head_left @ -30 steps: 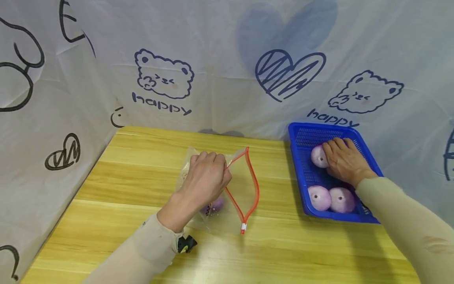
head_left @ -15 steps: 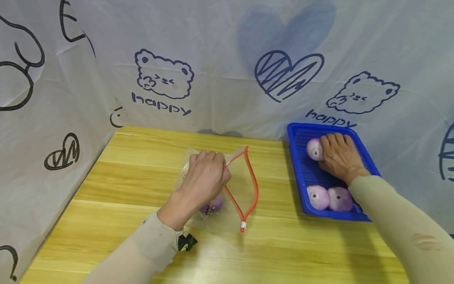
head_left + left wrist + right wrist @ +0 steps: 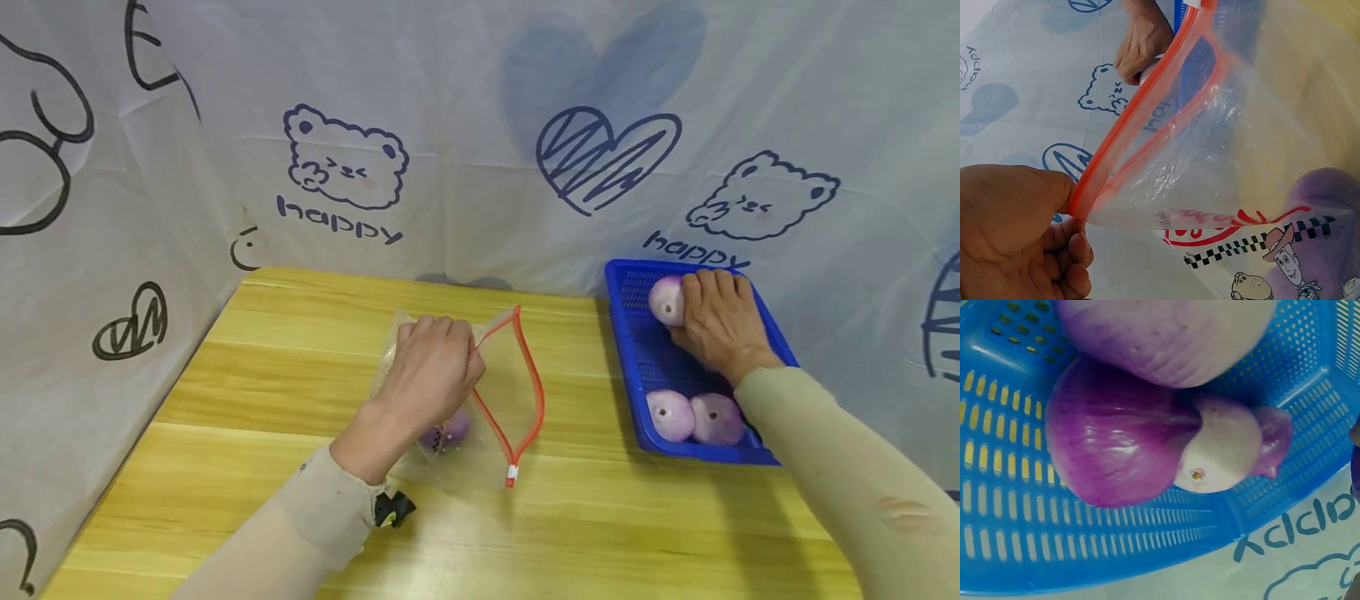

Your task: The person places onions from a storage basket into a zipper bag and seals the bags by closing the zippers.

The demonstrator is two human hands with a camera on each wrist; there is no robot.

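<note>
My left hand (image 3: 467, 348) pinches the upper orange zip strip (image 3: 531, 379) of a clear zip bag (image 3: 502, 417) lying on the wooden table, holding its mouth open. One purple onion (image 3: 448, 432) lies inside the bag. The left wrist view shows the thumb and fingers (image 3: 1054, 206) clamped on the zip strip (image 3: 1141, 125), with the bagged onion (image 3: 1329, 206) behind cartoon print. My right hand (image 3: 686, 312) grips a purple onion (image 3: 664, 300) at the far end of the blue basket (image 3: 633, 358). Two more onions (image 3: 670, 414) (image 3: 716, 418) sit at its near end.
A printed white cloth (image 3: 480, 125) walls in the table at the back and left. Bare wooden tabletop (image 3: 285, 358) stretches left of the bag and along the near edge. In the right wrist view, onions (image 3: 1116, 450) lie against the perforated basket wall (image 3: 1085, 550).
My right hand with its onion has shifted up and toward the far end of the basket. The left hand keeps the same pinch on the zip strip.
</note>
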